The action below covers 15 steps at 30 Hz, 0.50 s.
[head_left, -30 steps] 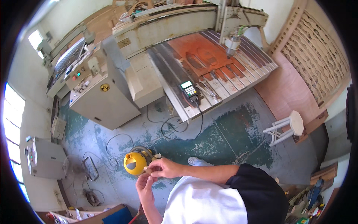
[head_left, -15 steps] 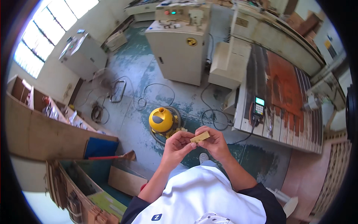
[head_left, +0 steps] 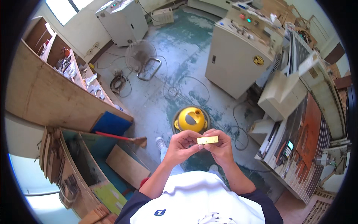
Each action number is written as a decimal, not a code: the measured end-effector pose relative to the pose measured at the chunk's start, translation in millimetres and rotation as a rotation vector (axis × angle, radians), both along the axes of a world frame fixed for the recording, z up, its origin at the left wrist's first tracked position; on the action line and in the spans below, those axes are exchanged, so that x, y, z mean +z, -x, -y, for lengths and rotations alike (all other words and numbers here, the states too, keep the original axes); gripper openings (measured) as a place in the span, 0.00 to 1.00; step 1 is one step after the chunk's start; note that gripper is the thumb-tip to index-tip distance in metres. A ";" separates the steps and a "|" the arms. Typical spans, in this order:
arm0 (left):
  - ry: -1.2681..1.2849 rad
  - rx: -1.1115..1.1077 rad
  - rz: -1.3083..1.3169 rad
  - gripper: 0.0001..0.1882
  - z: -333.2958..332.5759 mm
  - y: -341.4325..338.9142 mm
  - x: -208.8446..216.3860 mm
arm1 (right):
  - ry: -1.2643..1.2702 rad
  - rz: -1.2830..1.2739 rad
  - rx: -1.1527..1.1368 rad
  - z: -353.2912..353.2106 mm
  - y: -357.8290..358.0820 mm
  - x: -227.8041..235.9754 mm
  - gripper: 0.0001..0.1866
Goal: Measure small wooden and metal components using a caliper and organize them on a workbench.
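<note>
Yellow block (head_left: 207, 140) is pinched, L hand (head_left: 182, 146) at L end, R hand (head_left: 221, 147) at R end; yellow canister (head_left: 185, 121) on flr (head_left: 156, 99) beyond.

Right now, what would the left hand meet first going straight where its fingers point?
Past the yellow block it holds, the left hand would probably meet the right hand; depth is unclear.

pretty bright in there, the window (head_left: 67, 9) between 10 and 11 o'clock was totally blown out, fisheye bent edges near the rim, corners at 2 and 4 were black
</note>
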<state>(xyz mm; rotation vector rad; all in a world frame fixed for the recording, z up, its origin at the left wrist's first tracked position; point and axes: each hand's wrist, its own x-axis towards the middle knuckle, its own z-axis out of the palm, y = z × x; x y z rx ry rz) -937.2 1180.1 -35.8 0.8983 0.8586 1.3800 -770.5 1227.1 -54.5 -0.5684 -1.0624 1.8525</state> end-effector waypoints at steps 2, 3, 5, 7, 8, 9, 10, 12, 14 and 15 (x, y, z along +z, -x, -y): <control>-0.012 -0.055 -0.005 0.12 -28.5 66.4 -2.0 | 0.001 0.017 -0.052 -20.0 65.8 -1.0 0.13; -0.059 -0.038 -0.027 0.12 -44.9 100.9 -0.1 | 0.001 -0.002 -0.064 -31.7 99.6 0.8 0.13; 0.021 -0.105 -0.105 0.11 -67.1 162.5 7.5 | 0.037 -0.035 -0.078 -50.2 159.4 8.3 0.13; 0.010 -0.065 -0.178 0.11 -84.5 216.8 17.4 | 0.095 -0.004 -0.012 -71.0 207.2 20.5 0.13; -0.005 -0.067 -0.275 0.11 -92.9 240.3 21.3 | 0.137 -0.024 0.038 -80.1 225.3 26.4 0.14; -0.024 -0.074 -0.369 0.11 -102.4 261.1 23.7 | 0.135 -0.016 0.029 -88.5 242.0 31.5 0.14; -0.024 -0.058 -0.395 0.10 -111.8 277.2 24.7 | 0.132 0.036 0.038 -98.4 255.7 35.8 0.14; -0.019 -0.073 -0.394 0.09 -134.6 303.3 23.0 | 0.138 0.142 0.039 -122.3 279.4 40.3 0.16; 0.027 -0.074 -0.335 0.09 -161.3 324.3 17.6 | 0.087 0.194 0.017 -149.8 302.3 39.1 0.15; 0.011 -0.074 -0.329 0.09 -175.1 333.0 13.4 | 0.081 0.234 0.007 -163.3 313.6 36.2 0.15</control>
